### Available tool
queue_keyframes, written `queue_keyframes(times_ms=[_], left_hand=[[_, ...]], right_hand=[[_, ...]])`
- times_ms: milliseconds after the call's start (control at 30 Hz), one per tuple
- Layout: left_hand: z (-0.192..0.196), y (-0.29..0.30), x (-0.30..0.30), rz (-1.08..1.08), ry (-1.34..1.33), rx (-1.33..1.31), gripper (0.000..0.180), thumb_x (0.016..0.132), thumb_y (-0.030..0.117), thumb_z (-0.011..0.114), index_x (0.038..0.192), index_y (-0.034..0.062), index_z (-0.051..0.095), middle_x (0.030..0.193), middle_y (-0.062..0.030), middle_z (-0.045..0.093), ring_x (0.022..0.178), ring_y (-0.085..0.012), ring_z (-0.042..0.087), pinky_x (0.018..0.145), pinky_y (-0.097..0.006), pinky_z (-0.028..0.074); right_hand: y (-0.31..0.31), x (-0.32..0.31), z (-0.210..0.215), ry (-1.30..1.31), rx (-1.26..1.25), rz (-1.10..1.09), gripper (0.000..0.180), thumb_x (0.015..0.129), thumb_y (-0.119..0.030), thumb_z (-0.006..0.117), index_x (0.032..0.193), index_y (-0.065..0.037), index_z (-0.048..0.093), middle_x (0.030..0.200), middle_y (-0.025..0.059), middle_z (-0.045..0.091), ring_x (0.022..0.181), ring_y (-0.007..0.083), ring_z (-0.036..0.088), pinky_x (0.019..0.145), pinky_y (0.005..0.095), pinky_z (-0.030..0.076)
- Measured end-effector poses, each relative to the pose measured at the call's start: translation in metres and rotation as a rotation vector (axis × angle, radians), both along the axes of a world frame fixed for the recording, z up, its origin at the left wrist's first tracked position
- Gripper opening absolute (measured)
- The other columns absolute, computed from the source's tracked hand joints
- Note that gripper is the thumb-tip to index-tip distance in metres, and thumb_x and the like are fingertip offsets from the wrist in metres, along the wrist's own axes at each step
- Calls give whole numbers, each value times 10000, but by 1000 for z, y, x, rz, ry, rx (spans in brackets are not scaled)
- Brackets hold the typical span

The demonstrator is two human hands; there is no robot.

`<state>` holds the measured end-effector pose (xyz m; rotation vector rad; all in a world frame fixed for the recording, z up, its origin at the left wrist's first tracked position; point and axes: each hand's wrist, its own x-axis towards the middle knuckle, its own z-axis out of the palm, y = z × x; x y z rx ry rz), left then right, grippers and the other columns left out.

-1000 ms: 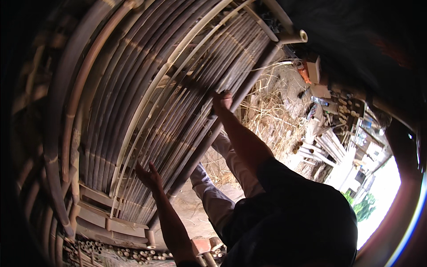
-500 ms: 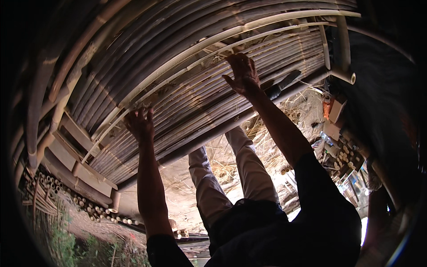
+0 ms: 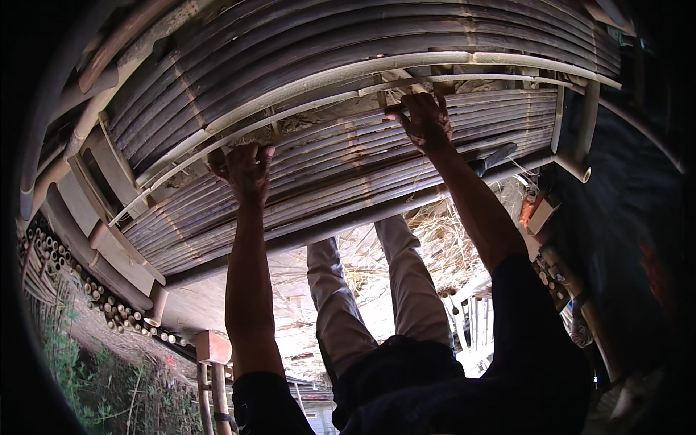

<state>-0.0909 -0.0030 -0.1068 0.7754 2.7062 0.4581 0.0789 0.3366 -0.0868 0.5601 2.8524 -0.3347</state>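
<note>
A platform of long bamboo slats (image 3: 319, 174) lies before me, with a gap between its near and far sections. My left hand (image 3: 248, 172) is at the near section's far edge, fingers curled over the outermost bamboo slat (image 3: 326, 126). Farther right along that edge, my right hand (image 3: 426, 125) has its thumb and bent fingers around the same slat; the fingertips are partly hidden in shadow. A pale, thin bamboo strip (image 3: 304, 106) runs along the gap just beyond both hands. To the right of my right forearm, a dark-bladed knife (image 3: 496, 159) rests on the slats.
A thick bamboo pole (image 3: 341, 223) forms the near edge, above my legs (image 3: 417, 290). Cut bamboo poles (image 3: 119, 313) are stacked at left. Straw (image 3: 435, 235) litters the ground. An orange item (image 3: 530, 206) beside a carton lies at right, near a dark sheet (image 3: 616, 210).
The view has shifted, so the platform looks more level. My right hand, formerly spread above the slats, has come to the far edge with bent fingers. My left fingers have curled in more.
</note>
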Motion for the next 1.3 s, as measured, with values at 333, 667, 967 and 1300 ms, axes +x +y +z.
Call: queue_keyframes(times_ms=[333,667,967,1300], left_hand=[[6,-58,-6,81,152,158,352,820,520,676,1040,247,705,930,-6,656,1041,-219,589,1132,-626,26],[28,-99,-16,249,-170,162,398,787,535,697,1032,221,718,1054,-32,674,1189,-304,503,1109,-627,-5],[8,-279,-53,503,242,15,429,863,266,675,1249,142,536,1224,-63,544,1227,-260,446,1106,-504,216],[-10,-506,-168,311,203,-399,366,995,463,416,1195,181,538,1293,-38,514,1345,-310,382,1041,-683,279]], right_hand=[[-25,7,-11,-123,35,171,541,850,-619,580,989,-102,658,899,87,639,968,265,590,913,481,372],[-64,-46,13,-372,-137,30,702,783,-717,585,958,-54,734,966,228,694,1019,369,625,961,448,417],[-75,-27,-9,-215,26,126,629,744,-649,698,950,-56,730,961,233,672,990,394,611,911,482,453],[-114,-37,-25,-444,-73,20,615,797,-635,657,923,-35,695,1004,263,625,1009,410,583,902,504,433]])
